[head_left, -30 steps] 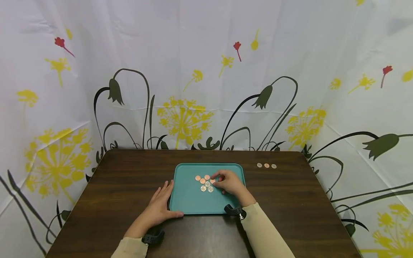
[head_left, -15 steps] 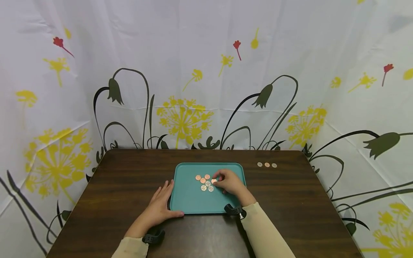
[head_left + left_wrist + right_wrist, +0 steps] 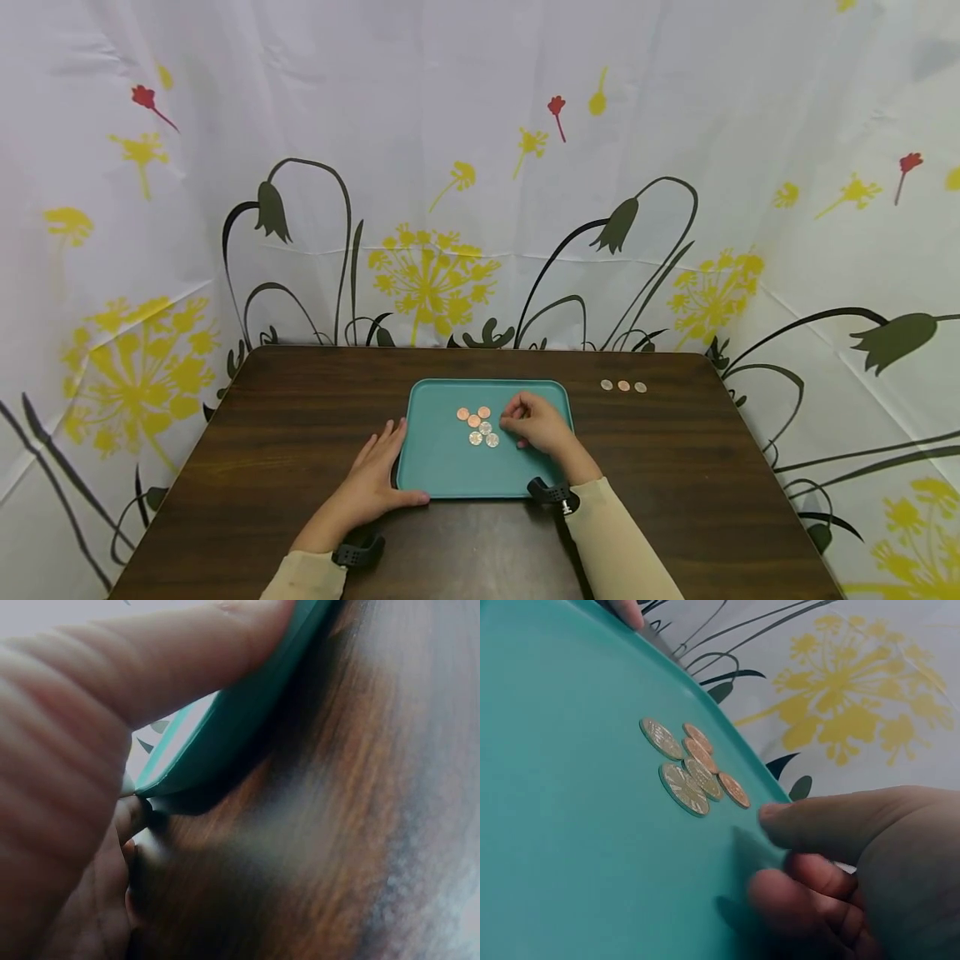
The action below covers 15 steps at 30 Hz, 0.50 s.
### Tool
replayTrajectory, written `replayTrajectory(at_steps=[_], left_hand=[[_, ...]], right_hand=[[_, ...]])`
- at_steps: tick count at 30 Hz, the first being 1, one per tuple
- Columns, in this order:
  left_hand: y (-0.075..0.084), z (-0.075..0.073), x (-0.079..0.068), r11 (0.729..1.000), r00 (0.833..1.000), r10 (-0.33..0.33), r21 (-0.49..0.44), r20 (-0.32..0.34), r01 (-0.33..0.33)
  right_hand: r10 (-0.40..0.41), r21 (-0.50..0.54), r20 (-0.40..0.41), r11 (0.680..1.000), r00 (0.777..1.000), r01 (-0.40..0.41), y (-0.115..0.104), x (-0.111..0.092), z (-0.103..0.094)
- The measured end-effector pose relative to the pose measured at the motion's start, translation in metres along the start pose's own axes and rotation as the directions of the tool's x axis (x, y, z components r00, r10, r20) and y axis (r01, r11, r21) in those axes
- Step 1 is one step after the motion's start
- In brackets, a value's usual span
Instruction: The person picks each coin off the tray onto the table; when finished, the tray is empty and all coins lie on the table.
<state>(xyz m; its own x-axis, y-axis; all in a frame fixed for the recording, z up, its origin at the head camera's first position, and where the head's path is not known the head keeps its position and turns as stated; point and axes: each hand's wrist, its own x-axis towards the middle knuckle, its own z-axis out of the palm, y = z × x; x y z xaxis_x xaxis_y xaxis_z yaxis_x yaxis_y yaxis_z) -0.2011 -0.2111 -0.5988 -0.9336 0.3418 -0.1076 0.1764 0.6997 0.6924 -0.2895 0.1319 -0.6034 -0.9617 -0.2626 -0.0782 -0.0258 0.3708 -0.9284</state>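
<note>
A teal tray (image 3: 450, 475) lies on the table with several coins on it. Three copper coins (image 3: 474, 422) touch or nearly touch a cluster of three silver coins (image 3: 476, 437). My right hand (image 3: 542, 427) is over the tray, just right of this group, its thumb and fingertips together on a copper coin mostly hidden by the fingers. In the right wrist view, only a pale sliver (image 3: 845, 867) shows between the thumb and fingers. With straight fingers along the tray's left side and the thumb at its front edge, my left hand (image 3: 367, 492) rests against the near left corner.
Beyond the tray's far right corner, three coins (image 3: 624, 386) lie in a row on the dark wooden table (image 3: 675, 467): a copper one between two silver ones. A white curtain (image 3: 465, 100) printed with flowers hangs behind and beside the table.
The copper coin at the right of the group has left its spot, taken up by my right hand, which has moved slightly right. My left hand stays at the tray's corner.
</note>
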Motion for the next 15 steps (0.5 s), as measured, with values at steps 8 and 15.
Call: replayTrajectory(at_steps=[8, 15], left_hand=[[0.0024, -0.0007, 0.001, 1.0, 1.0, -0.002, 0.005, -0.001, 0.002], [0.0024, 0.0009, 0.0002, 1.0, 1.0, 0.004, 0.008, -0.003, -0.004]], right_hand=[[-0.026, 0.021, -0.065, 0.999, 0.998, 0.027, 0.0037, -0.0014, -0.0004], [-0.015, 0.314, -0.177, 0.947, 0.984, 0.071, 0.0064, -0.0061, -0.0089]])
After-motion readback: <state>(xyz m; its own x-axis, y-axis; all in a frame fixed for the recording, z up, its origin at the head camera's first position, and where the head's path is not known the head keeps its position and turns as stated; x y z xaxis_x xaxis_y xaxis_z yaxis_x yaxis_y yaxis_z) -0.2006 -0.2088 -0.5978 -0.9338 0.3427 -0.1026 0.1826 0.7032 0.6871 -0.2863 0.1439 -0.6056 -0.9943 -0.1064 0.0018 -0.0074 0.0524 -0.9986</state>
